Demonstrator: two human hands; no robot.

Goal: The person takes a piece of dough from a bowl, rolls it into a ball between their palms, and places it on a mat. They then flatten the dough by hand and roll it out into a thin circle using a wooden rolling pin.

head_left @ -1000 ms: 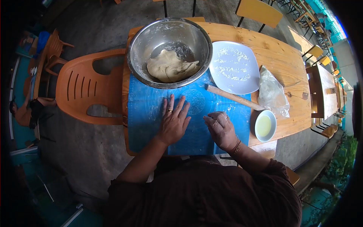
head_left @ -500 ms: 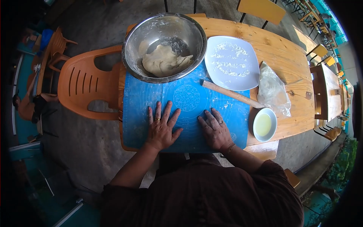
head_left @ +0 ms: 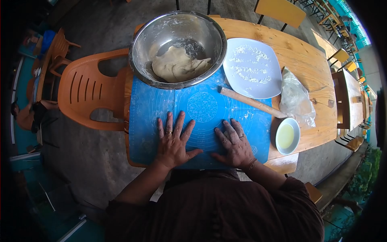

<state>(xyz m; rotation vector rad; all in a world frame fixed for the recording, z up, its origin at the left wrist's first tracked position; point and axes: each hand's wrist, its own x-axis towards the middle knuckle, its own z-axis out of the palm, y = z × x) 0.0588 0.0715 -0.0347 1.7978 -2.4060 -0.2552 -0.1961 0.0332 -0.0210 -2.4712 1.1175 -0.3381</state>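
My left hand [head_left: 174,143] lies flat on the blue baking mat [head_left: 147,117], fingers spread and nothing in it. To its right my right hand [head_left: 236,146] also rests palm down on the mat, fingers stretched out and dusted with flour. Beyond them a steel mixing bowl [head_left: 143,44] stands over the mat's far left edge. A lump of dough [head_left: 177,66] sits inside it. A wooden rolling pin [head_left: 254,103] lies slanted across the mat's right side, its lower end near a small bowl of pale yellow liquid [head_left: 286,136].
A white plate [head_left: 246,71] scattered with flour stands at the back, right of the steel bowl. A crumpled plastic bag [head_left: 296,99] lies on the wooden table [head_left: 312,60]. An orange plastic chair [head_left: 88,89] is at the left. A person [head_left: 30,115] sits farther left.
My right hand's fingers have spread and its thumb now sticks out to the left. My left hand stays flat on the mat. The view has shifted slightly.
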